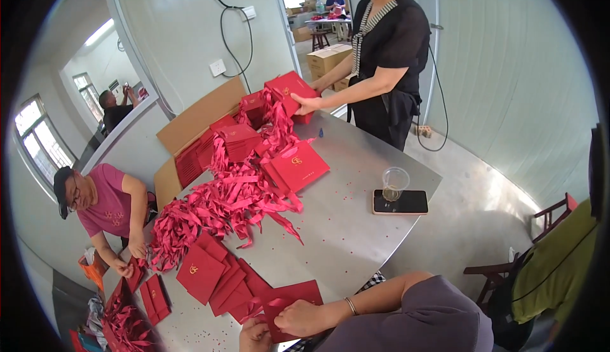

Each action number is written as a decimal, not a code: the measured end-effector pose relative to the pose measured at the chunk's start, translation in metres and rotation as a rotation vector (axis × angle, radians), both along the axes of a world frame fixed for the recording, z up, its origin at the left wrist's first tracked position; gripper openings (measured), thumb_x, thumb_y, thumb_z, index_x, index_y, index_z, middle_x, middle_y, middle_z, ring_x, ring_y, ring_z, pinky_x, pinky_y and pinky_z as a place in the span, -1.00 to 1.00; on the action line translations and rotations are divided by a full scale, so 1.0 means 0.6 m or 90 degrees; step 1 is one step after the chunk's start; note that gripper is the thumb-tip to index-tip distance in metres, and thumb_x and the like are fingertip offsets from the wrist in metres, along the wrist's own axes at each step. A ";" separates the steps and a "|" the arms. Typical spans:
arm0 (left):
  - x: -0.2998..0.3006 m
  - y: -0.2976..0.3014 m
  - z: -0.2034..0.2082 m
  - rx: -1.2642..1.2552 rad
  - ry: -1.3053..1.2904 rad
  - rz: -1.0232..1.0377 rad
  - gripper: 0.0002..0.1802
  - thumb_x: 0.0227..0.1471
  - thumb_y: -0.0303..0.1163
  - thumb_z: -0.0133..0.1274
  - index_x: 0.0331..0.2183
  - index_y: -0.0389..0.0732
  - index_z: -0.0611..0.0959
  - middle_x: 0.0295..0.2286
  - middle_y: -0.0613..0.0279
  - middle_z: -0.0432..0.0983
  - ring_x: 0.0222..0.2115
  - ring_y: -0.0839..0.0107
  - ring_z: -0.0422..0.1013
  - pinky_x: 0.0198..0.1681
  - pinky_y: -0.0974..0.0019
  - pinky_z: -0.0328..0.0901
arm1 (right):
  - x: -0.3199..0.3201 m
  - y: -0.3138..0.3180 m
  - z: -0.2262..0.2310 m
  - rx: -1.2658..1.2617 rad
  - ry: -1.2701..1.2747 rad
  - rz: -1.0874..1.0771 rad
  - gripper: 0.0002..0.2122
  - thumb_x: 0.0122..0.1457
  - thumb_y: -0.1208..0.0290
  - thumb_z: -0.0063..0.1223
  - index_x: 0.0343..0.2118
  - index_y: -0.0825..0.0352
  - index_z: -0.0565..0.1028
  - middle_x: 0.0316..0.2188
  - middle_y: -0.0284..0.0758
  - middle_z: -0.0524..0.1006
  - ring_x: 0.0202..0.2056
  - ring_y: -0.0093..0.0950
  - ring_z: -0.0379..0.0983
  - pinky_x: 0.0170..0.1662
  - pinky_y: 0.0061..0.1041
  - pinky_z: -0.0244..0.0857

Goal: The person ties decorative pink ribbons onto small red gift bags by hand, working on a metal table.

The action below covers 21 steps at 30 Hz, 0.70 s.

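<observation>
A flat red gift bag (307,291) lies at the table's near edge, below my hands. My right hand (302,319), with a bangle at the wrist, is closed over the bag's face and grips it; its fingertips are partly hidden. Just left of it, my left hand (255,335) is closed in a pinch on a pinkish-red ribbon (253,307) at the bag's side. Several more flat red bags (203,272) overlap in a fanned pile beyond my left hand. Past them spreads a large heap of loose red ribbon handles (216,209).
A phone (403,202) and clear plastic cup (395,179) rest near the right edge of the metal table (343,225). One co-worker (111,203) handles red pieces at left; another (391,53) holds stacked bags at the far side. An open carton (210,114) stands behind the ribbons.
</observation>
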<state>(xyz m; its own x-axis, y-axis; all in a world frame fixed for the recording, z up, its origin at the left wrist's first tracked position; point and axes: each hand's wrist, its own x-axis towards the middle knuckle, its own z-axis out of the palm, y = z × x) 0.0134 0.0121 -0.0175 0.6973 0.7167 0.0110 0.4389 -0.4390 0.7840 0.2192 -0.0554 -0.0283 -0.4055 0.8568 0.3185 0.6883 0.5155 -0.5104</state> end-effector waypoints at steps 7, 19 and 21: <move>-0.003 0.013 -0.018 0.022 -0.021 -0.023 -0.75 -0.27 -0.71 0.08 -0.42 -0.27 0.66 -0.38 0.16 0.50 -0.40 0.33 0.43 -0.43 0.40 0.30 | -0.005 0.018 -0.009 -0.043 -0.029 0.005 -0.81 0.10 0.31 -0.03 -0.52 0.33 0.44 -0.54 -0.19 0.54 -0.44 -0.24 0.54 -0.40 -0.26 0.40; -0.005 -0.015 -0.007 0.350 0.112 -0.071 -0.84 -0.27 -0.52 0.10 -0.47 -0.19 0.60 -0.40 -0.01 0.50 -0.38 0.03 0.45 -0.39 0.08 0.32 | 0.007 -0.004 0.015 -0.037 -0.041 0.110 -0.89 -0.03 0.40 0.00 -0.54 0.34 0.42 -0.61 -0.16 0.52 -0.51 -0.19 0.52 -0.48 -0.16 0.37; -0.013 -0.007 -0.027 0.409 0.178 -0.053 -0.78 -0.40 -0.46 0.15 -0.50 -0.11 0.59 -0.48 0.11 0.40 -0.44 0.09 0.39 -0.48 0.07 0.25 | 0.016 -0.003 0.019 0.095 -0.088 0.092 -0.91 -0.06 0.36 0.01 -0.50 0.24 0.40 -0.59 -0.31 0.47 -0.49 -0.37 0.48 -0.46 -0.31 0.30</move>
<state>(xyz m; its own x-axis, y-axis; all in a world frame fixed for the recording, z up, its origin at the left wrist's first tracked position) 0.0053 0.0082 -0.0337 0.7883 0.5723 0.2260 0.5308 -0.8183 0.2207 0.2288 -0.0573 -0.0169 -0.5689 0.7344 0.3702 0.6602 0.6762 -0.3268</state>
